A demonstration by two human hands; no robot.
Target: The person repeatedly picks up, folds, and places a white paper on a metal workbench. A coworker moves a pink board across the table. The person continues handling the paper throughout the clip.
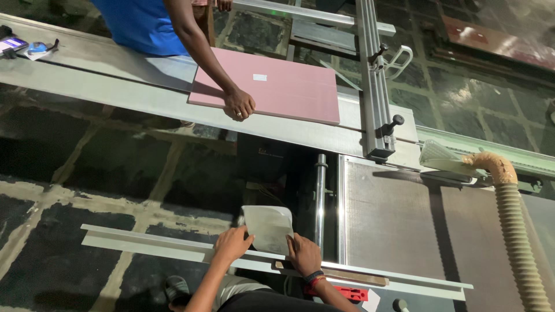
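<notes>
step: sheet check at saw table | left hand and right hand both gripped pale sheet | co-worker's hand flat on pink panel | next: probably needs sheet steadied

Sliding carriage: long grey metal sliding table runs across the top of my view.
On carriage: flat pink rectangular board lying flush, its right edge near the upright grey metal fence rail. A co-worker's hand presses on the board's near edge.
Far left end: small dark phone and a blue tape measure.
Main table: grey ribbed metal saw table at my right.
Near edge: pale aluminium rail under my hands.
Floor: dark stone tiles.
</notes>
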